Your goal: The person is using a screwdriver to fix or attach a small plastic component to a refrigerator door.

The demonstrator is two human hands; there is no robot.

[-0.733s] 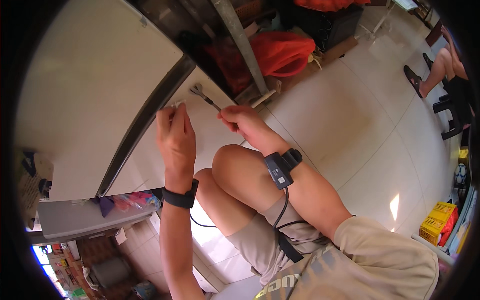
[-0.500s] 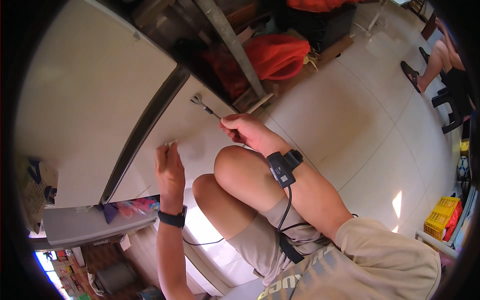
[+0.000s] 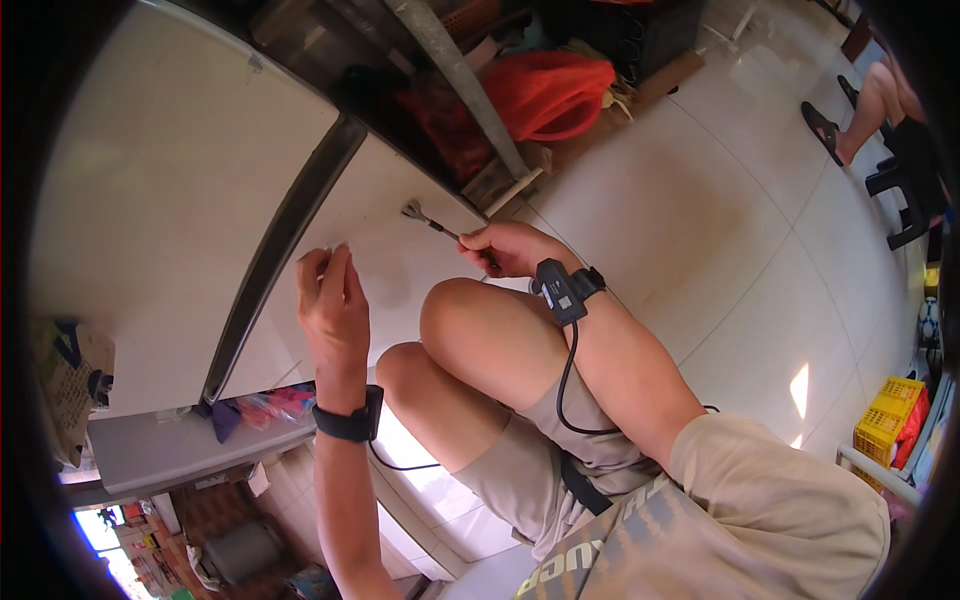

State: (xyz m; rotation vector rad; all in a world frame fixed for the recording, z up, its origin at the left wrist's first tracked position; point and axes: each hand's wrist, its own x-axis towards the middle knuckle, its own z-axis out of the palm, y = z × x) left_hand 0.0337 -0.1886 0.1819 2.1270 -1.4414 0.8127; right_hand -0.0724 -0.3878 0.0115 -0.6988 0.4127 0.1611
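My right hand [image 3: 512, 248] grips the handle of a small scraper [image 3: 432, 222] with a dark thin shaft and a flat metal head. Its head points up and left, over the lower panel of a large white door front [image 3: 370, 260]. Left of it, my left hand [image 3: 334, 300] is raised close to the same panel, its fingers bent and drawn together at the tips. A tiny pale bit may be between those fingertips, too small to name. A dark strip [image 3: 285, 250] runs between the two white panels, just beyond my left hand.
A metal post [image 3: 460, 85] and red mesh bags [image 3: 550, 95] stand beyond the panel. A seated person's leg [image 3: 868, 115] and a dark stool [image 3: 900, 210] are at right, above a yellow basket [image 3: 885, 420]. My bent knees [image 3: 480, 330] lie below my hands.
My left hand has moved up along the panel, away from my knees. My right hand and the scraper have shifted slightly right. The view has tilted a little.
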